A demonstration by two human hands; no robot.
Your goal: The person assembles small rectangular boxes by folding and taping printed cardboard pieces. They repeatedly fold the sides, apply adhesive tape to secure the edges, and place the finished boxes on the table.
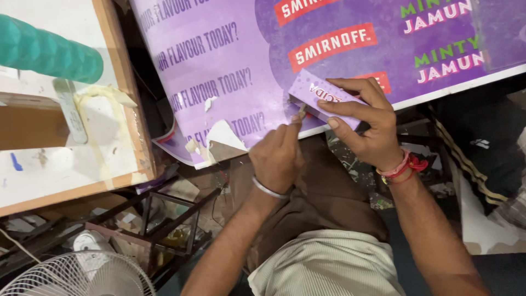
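Right hand (364, 123) pinches a small purple strip (323, 97) flat against the edge of the big purple printed board (235, 66), while the left hand (276, 156), fist closed round a thin blade (302, 110), works its tip under the strip's end. It looks like a trimming or peeling step; a steady, shallow stroke seems called for. Torn paper scraps (219, 137) lie nearby. A white tabletop (66, 164) stands to the left, a fan (82, 274) on the cluttered floor.
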